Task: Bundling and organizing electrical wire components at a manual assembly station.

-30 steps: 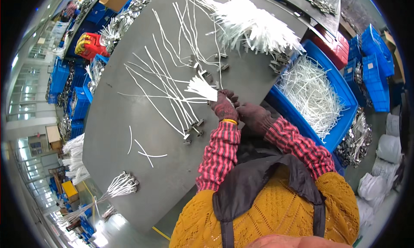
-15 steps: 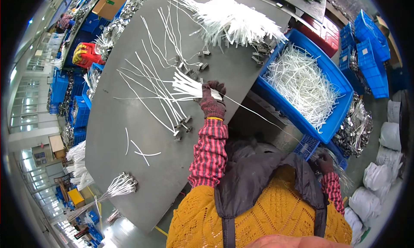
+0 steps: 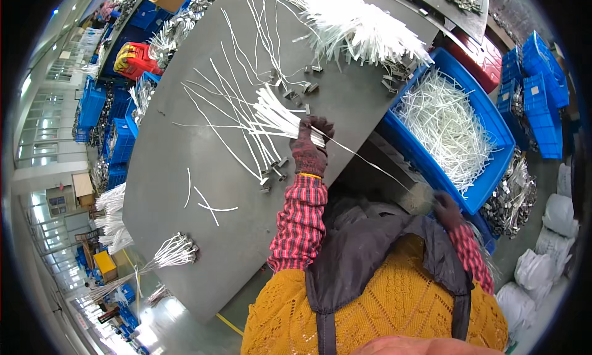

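While the gloved left hand is closed around a bundle of white cable ties above the near edge of the grey worktable, the gloved right hand is drawn back to the right, near the body, pinching the end of a single white tie that stretches from the bundle to that hand. The bundle fans out to the left over loose ties lying spread on the table, some with small metal clips at their near ends. A heap of white ties lies at the far side of the table. To the right, a blue crate holds more white ties.
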A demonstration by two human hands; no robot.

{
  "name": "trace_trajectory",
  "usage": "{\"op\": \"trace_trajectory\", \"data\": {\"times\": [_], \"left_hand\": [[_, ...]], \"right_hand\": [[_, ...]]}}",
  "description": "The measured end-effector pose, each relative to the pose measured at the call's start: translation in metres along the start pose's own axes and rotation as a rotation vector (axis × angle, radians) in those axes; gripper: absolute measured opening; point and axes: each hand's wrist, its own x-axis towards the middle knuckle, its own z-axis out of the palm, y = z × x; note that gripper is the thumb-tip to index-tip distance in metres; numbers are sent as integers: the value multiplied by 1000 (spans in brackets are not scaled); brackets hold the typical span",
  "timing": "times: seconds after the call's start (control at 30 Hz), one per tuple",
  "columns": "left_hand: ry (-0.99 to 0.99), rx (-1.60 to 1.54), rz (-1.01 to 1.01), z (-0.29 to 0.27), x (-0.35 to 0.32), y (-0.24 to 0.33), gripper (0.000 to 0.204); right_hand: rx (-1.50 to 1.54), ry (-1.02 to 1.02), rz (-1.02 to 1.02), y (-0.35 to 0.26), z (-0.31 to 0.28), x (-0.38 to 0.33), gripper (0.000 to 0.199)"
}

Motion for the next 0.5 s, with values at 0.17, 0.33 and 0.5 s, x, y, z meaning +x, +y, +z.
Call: {"op": "trace_trajectory", "data": {"times": [0.17, 0.33, 0.5], "left_hand": [[2, 120, 48, -6, -20, -7, 22], [70, 397, 190, -26, -17, 3, 25], [356, 590, -33, -68, -5, 68, 28]], "right_hand": [[108, -237, -309, -278, 102, 64, 64], [254, -422, -27, -393, 173, 99, 59], [12, -328, -394, -398, 228, 164, 67]]}}
